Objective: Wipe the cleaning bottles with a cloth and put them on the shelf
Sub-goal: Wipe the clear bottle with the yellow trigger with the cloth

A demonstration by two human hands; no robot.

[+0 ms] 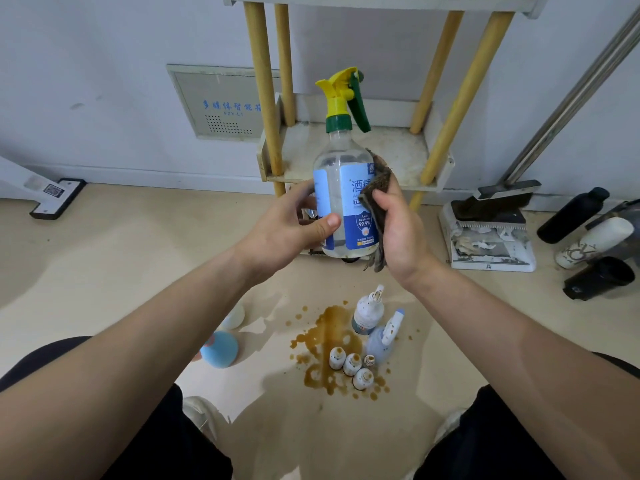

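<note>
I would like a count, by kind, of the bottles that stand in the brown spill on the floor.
Small bottles: 4
Larger white bottle: 1
Pale blue spray bottle: 1
Total: 6

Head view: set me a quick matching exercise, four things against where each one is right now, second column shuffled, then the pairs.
1 spray bottle
2 cloth
3 small bottles
4 dustpan

A standing in the brown spill
B pressed against the spray bottle by the right hand
C on the floor, right of the shelf
D held upright in the left hand

Pairs: 1-D, 2-B, 3-A, 4-C
</note>
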